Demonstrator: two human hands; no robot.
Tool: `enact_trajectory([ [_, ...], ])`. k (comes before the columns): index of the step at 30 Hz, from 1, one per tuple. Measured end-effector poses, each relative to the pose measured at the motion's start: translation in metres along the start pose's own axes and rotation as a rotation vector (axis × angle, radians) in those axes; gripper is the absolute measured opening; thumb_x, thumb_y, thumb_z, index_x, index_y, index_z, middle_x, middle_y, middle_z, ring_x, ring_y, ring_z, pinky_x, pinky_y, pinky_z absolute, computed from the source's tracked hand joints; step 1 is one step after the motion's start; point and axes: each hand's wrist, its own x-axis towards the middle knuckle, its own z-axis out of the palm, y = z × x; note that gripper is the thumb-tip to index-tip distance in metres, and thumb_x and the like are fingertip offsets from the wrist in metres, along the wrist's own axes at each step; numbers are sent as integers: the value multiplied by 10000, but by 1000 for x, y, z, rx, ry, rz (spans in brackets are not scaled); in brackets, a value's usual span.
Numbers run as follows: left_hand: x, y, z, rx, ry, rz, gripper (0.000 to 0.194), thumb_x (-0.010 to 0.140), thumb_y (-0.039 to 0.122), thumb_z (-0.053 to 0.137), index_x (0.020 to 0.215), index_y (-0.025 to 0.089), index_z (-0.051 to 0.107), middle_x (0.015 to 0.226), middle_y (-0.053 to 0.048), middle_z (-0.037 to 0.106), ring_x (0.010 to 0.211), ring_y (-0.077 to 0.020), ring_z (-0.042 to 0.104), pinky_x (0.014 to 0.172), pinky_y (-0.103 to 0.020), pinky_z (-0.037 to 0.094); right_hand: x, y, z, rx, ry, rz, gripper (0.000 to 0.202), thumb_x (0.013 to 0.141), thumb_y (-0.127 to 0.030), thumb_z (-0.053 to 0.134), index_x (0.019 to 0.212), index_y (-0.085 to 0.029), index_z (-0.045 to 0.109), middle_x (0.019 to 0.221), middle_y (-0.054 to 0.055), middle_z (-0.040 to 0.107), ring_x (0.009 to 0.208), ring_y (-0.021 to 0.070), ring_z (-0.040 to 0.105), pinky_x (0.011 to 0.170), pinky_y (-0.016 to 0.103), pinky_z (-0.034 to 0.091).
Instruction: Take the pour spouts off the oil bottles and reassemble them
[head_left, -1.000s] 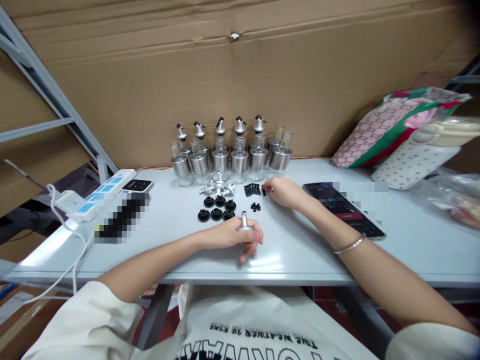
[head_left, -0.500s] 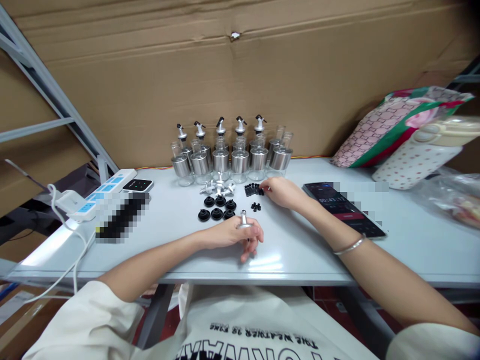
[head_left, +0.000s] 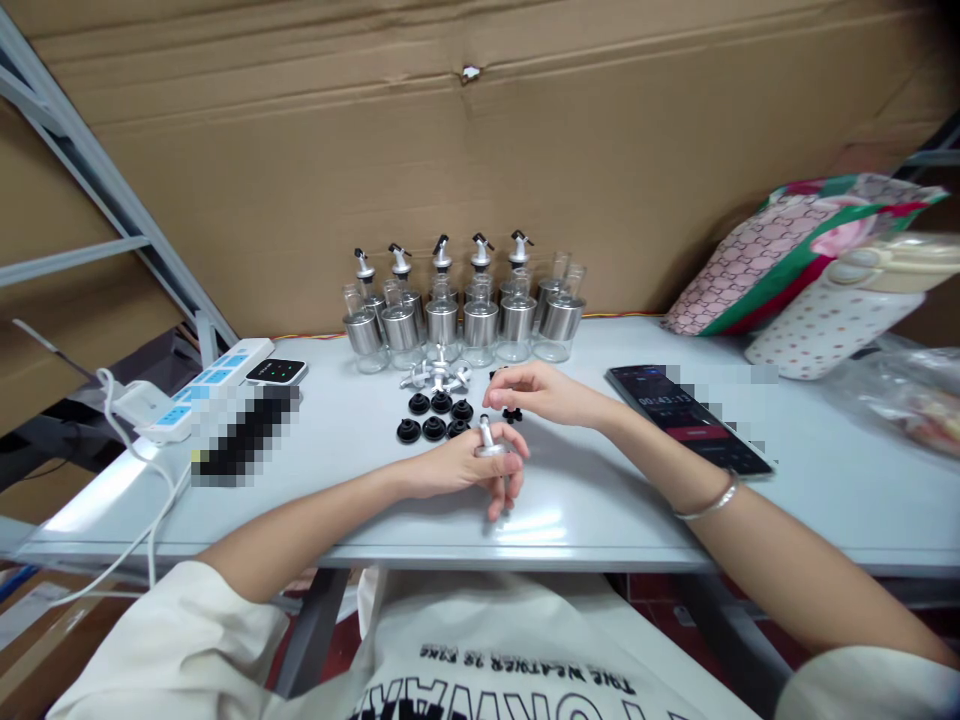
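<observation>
My left hand [head_left: 459,462] is closed around a silver pourer spout [head_left: 491,449], its narrow neck pointing up between thumb and fingers. Just above and to the right is my right hand [head_left: 546,394], thumb and fingertips together in a pinch; whatever lies between them is too small to make out. Under and behind the right hand, small black pieces [head_left: 513,415] are partly covered. Round black stoppers [head_left: 433,428] lie in two rows beyond my left hand. More silver spout parts [head_left: 436,376] form a cluster behind those.
Several glass-and-steel bottles [head_left: 480,325] stand at the back, the rear ones with pourers fitted. On the right are a phone [head_left: 686,420], a dotted bottle [head_left: 832,315] and a patterned bag [head_left: 795,250]. A power strip [head_left: 217,385] and a small black-faced device [head_left: 277,372] sit left.
My right hand has drawn back from the small black pieces, moving left and nearer to the spout. My left hand stays nearly in place, still holding the spout, which is slightly tilted.
</observation>
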Motion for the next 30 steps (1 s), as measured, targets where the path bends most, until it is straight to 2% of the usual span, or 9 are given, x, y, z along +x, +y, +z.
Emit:
enact_trajectory([
  [2, 0, 0, 0, 0, -7, 5, 494, 770, 575, 631, 952, 174, 408, 695, 27, 598, 487, -96, 589, 572, -273, 432, -2, -3, 3, 125, -75, 22, 313, 832, -444, 576, 865, -143, 656, 788, 32, 651, 706, 134, 567, 661, 273, 450],
  [5, 1, 0, 0, 9, -20, 15, 501, 774, 584, 623, 958, 166, 416, 696, 21, 600, 492, -94, 586, 598, -286, 441, -2, -4, 6, 216, -110, 23, 267, 822, -394, 607, 924, -150, 645, 860, 32, 658, 770, 128, 589, 716, 276, 462],
  [12, 0, -1, -2, 42, -41, 25, 571, 742, 633, 619, 1014, 159, 450, 681, 17, 603, 549, -105, 589, 613, -280, 434, -3, -5, 12, 210, -217, 40, 251, 878, -402, 537, 898, -157, 594, 781, 4, 613, 702, 109, 559, 648, 253, 439],
  [17, 0, -2, -5, 37, -69, 25, 538, 718, 598, 672, 992, 157, 526, 725, 13, 610, 537, -95, 579, 588, -276, 445, -4, -7, 13, 245, -256, 17, 238, 873, -394, 544, 892, -158, 566, 827, 5, 585, 757, 109, 539, 708, 258, 434],
  [23, 0, 2, -5, 32, -54, -24, 427, 699, 456, 742, 937, 144, 574, 710, 6, 617, 579, -97, 577, 626, -282, 455, -3, -5, 16, 200, -255, 7, 293, 900, -433, 493, 823, -153, 536, 765, -3, 541, 701, 102, 502, 657, 247, 410],
  [27, 0, 5, -1, 34, -7, -30, 332, 736, 375, 712, 915, 137, 564, 677, 17, 600, 569, -94, 566, 665, -301, 458, -3, -5, 18, 130, -218, -19, 369, 907, -485, 450, 751, -157, 514, 694, -17, 500, 636, 94, 464, 591, 231, 388],
  [30, 0, 4, -1, 12, 23, -25, 308, 756, 340, 694, 930, 133, 548, 663, 20, 589, 583, -100, 572, 686, -309, 458, -3, -10, 22, 118, -184, 25, 401, 911, -502, 419, 695, -170, 479, 606, -32, 489, 538, 83, 446, 523, 219, 362],
])
